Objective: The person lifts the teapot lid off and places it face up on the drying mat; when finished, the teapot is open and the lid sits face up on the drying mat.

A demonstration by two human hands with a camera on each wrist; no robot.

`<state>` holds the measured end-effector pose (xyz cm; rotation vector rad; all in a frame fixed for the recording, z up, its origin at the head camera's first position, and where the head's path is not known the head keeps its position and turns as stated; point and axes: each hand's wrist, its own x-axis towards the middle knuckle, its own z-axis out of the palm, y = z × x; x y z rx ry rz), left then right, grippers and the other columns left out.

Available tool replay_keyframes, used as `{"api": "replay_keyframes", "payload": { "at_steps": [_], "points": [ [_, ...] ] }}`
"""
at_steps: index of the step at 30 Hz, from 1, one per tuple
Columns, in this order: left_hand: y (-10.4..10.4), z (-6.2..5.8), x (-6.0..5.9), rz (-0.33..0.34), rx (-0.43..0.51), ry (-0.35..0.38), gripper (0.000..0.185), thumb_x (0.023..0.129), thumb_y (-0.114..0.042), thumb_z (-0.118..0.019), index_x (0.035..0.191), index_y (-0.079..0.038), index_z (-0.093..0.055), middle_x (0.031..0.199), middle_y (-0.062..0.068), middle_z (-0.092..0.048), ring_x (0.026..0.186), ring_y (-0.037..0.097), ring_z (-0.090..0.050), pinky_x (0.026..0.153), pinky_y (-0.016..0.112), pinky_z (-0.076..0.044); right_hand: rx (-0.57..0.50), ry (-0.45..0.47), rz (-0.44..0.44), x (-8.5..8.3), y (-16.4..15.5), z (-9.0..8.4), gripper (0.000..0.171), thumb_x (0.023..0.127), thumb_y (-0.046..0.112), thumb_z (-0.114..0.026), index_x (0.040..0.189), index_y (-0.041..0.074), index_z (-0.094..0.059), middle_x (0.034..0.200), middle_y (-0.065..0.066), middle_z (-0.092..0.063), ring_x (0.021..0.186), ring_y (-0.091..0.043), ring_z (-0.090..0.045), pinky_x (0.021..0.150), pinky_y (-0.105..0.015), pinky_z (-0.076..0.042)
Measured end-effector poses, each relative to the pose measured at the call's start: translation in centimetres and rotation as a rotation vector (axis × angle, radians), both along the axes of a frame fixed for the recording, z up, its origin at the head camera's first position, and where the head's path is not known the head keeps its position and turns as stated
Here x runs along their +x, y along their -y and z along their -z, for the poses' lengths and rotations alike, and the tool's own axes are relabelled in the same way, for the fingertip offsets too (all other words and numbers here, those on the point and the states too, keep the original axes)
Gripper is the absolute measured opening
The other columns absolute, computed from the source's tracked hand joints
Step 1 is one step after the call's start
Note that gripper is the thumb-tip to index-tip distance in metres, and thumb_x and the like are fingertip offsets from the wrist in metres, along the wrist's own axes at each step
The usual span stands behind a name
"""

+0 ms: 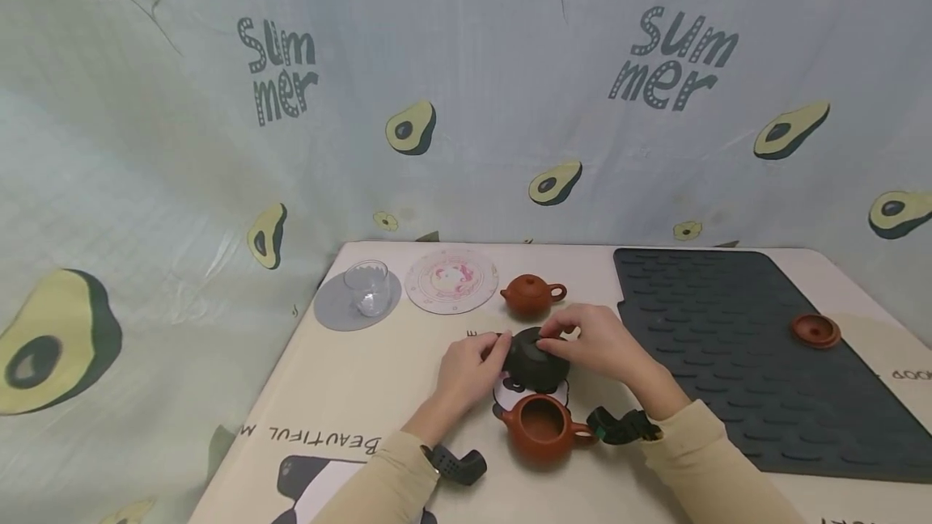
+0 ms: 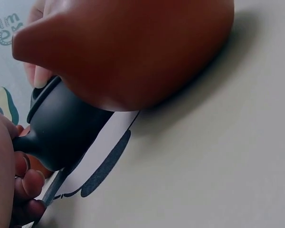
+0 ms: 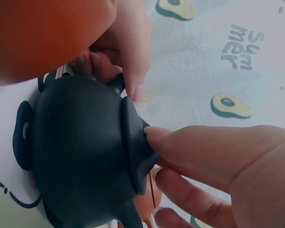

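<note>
A black teapot (image 1: 534, 362) stands on the table in front of me, on a panda print. My left hand (image 1: 489, 352) grips it at its left side, fingers curled round the part that sticks out there (image 2: 24, 142). My right hand (image 1: 555, 335) reaches in from the right and pinches the black lid (image 3: 133, 142) on top of the pot; a fingertip (image 3: 152, 130) lies on the lid's rim. Right in front of the black pot stands an open brown teapot (image 1: 542, 427) without a lid; it fills the left wrist view (image 2: 133, 52).
A second brown teapot (image 1: 531, 295) with its lid on stands behind the black one. A glass cup (image 1: 366, 288) sits on a grey coaster (image 1: 335, 315), beside a pink round coaster (image 1: 451, 280). On the dark ribbed mat (image 1: 713, 362) at right lies a brown lid (image 1: 815, 331).
</note>
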<state>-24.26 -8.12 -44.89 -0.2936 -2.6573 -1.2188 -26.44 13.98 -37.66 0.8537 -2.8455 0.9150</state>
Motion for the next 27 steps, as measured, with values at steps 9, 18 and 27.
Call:
{"api": "replay_keyframes", "payload": {
  "at_steps": [9, 18, 27],
  "points": [
    [0.01, 0.22, 0.51, -0.003, 0.013, 0.012, 0.042, 0.106, -0.05, -0.048, 0.08, -0.023, -0.069, 0.068, -0.014, -0.06, 0.07, 0.009, -0.056, 0.064, 0.029, -0.04, -0.009, -0.025, -0.029, 0.33, -0.13, 0.25, 0.007, 0.089, 0.019, -0.081, 0.095, 0.018, -0.077, 0.088, 0.013, -0.069, 0.085, -0.015, -0.062, 0.075, -0.037, -0.052],
    [0.01, 0.48, 0.74, -0.009, 0.005, -0.015, 0.044, 0.106, -0.05, -0.049, 0.075, -0.023, -0.064, 0.065, -0.013, -0.056, 0.067, 0.01, -0.052, 0.061, 0.029, -0.038, -0.001, -0.045, -0.046, 0.19, -0.28, 0.76, 0.01, 0.088, 0.025, -0.083, 0.094, 0.02, -0.077, 0.086, 0.015, -0.068, 0.084, -0.014, -0.063, 0.075, -0.038, -0.052],
    [-0.13, 0.18, 0.63, -0.021, 0.014, 0.001, 0.04, 0.107, -0.043, -0.051, 0.074, -0.025, -0.063, 0.065, -0.013, -0.056, 0.067, 0.01, -0.052, 0.062, 0.029, -0.038, -0.051, -0.038, -0.028, 0.44, -0.45, 0.18, 0.007, 0.088, 0.023, -0.083, 0.093, 0.021, -0.077, 0.092, 0.01, -0.068, 0.088, -0.019, -0.063, 0.072, -0.034, -0.052]
  ]
}}
